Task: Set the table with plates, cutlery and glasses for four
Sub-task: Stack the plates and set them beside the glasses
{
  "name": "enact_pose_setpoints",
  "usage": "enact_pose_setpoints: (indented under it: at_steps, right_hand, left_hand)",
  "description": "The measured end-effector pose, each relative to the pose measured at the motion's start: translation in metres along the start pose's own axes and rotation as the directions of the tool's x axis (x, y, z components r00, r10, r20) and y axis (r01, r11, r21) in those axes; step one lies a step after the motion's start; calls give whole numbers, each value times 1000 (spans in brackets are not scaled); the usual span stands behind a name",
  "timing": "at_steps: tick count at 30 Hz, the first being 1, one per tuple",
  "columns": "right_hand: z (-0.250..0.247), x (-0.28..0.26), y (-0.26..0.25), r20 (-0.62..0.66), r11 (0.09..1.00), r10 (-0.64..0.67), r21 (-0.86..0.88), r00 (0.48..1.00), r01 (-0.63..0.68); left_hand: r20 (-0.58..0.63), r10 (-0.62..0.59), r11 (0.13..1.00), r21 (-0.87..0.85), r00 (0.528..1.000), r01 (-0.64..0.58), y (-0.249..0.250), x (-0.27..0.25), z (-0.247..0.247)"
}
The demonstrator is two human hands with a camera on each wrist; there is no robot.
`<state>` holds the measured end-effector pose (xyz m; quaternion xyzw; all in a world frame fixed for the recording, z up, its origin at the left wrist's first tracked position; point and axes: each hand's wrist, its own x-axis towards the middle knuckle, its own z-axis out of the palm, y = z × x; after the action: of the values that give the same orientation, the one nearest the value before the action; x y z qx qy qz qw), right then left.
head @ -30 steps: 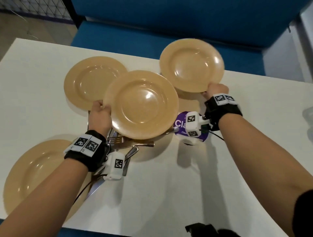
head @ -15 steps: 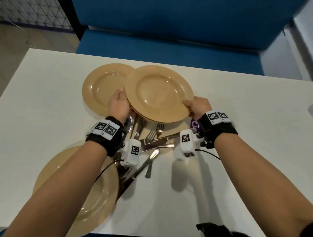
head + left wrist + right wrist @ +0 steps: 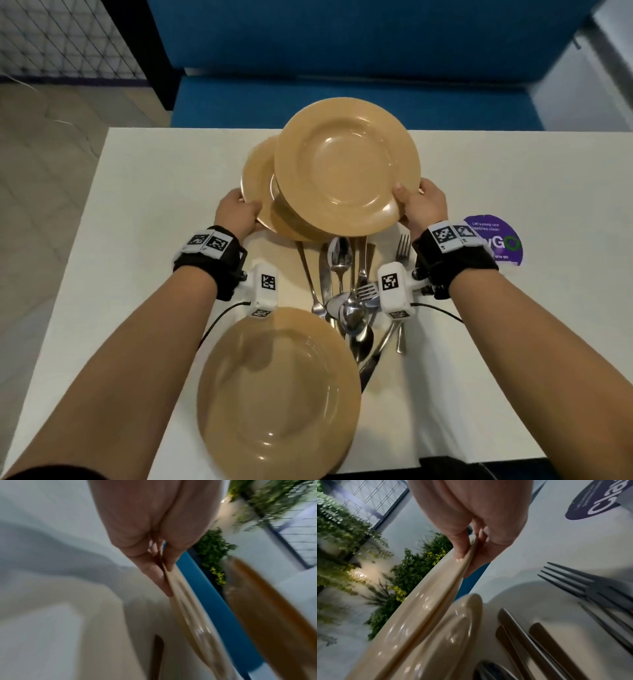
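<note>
Nearest plate (image 3: 277,390) lies at the table's (image 3: 496,359) near edge, cutlery heap (image 3: 352,294) just beyond. Left hand (image 3: 236,214) pinches lower plate (image 3: 258,185); right hand (image 3: 423,205) pinches upper plate (image 3: 346,164), overlapping it, both lifted. Step: distributing plates. Next: separate them and set each at a far place.

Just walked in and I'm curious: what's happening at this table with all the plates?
A person is setting a white table. The left hand grips one tan plate by its rim, the right hand another plate overlapping it, both lifted. A third plate lies near the person, beside a heap of cutlery. No glasses are in view.
</note>
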<state>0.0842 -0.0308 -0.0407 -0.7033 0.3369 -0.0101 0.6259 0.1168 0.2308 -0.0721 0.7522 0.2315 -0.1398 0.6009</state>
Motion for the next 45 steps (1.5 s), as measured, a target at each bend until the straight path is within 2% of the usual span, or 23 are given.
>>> enact_pose_setpoints:
  at_steps: [3, 5, 9, 14, 16, 18, 19, 20, 22, 23, 25, 27, 29, 31, 34, 36, 38, 40, 41, 45]
  right_hand:
    - [11, -13, -1, -12, 972, -106, -213, 994, 101]
    - [14, -22, 1, 32, 965, -98, -239, 995, 103]
    - [9, -37, 12, 154, 998, 63, -25, 986, -60]
    - [-3, -56, 21, 186, 982, 105, 133, 977, -131]
    - [-8, -65, 23, 181, 982, 90, 147, 979, -118]
    - [-12, -73, 25, 165, 983, 65, 158, 984, -91]
    - [-14, -76, 27, 160, 981, 60, 172, 985, -87]
    - [-17, -81, 29, 154, 979, 62, 185, 986, -90]
    - [-17, -82, 30, 146, 973, 73, 207, 987, -102]
    - [-19, -87, 33, 143, 972, 71, 214, 987, -100]
    - [-18, -90, 36, 148, 974, 69, 204, 987, -99]
    - [-18, -96, 38, 171, 976, 58, 198, 984, -92]
    - [-17, -99, 38, 194, 973, 38, 216, 980, -80]
    - [-16, -101, 35, 210, 970, -1, 238, 978, -50]
    - [-14, -105, 28, 224, 969, -48, 248, 973, -9]
    - [-13, -106, 26, 225, 972, -66, 233, 972, 12]
    - [-12, -105, 25, 180, 988, -110, 124, 977, 89]
    - [-13, -100, 24, 145, 970, -193, -124, 970, 211]
    - [-15, -96, 24, 148, 946, -202, -225, 968, 232]
    - [-37, -78, 25, 151, 920, -93, -364, 984, 143]
  left_hand:
    - [135, 80, 996, -47, 988, -75, 4, -7, -13]
    - [193, 108, 994, -36, 975, -103, 3, -16, -21]
    - [244, 160, 987, -50, 957, -152, -2, -37, -29]
    - [304, 137, 988, -109, 943, -108, -11, -61, -46]
    - [266, 85, 996, -63, 960, -70, -23, -68, -52]
    - [239, 40, 993, 96, 970, -64, -40, -75, -58]
    - [243, 47, 961, 253, 969, -110, -51, -78, -61]
    - [268, 63, 884, 432, 961, -179, -62, -84, -65]
    - [342, 37, 680, 680, 939, -275, -77, -87, -69]
    - [377, -4, 620, 727, 926, -294, -84, -94, -71]
    - [415, -84, 568, 767, 906, -298, -88, -97, -72]
    - [442, -88, 526, 782, 893, -335, -87, -101, -78]
    - [420, -16, 578, 744, 907, -334, -81, -99, -86]
    - [347, 72, 682, 667, 935, -300, -72, -95, -95]
    - [179, 165, 828, 509, 970, -235, -57, -84, -101]
    - [62, 202, 911, 353, 977, -211, -46, -79, -95]
    - [-2, 210, 957, 208, 978, -205, -35, -77, -81]
    - [-8, 204, 971, 128, 979, -202, -28, -75, -61]
    - [1, 198, 973, 120, 980, -196, -26, -75, -50]
    - [18, 141, 989, 42, 990, -142, -14, -78, -1]
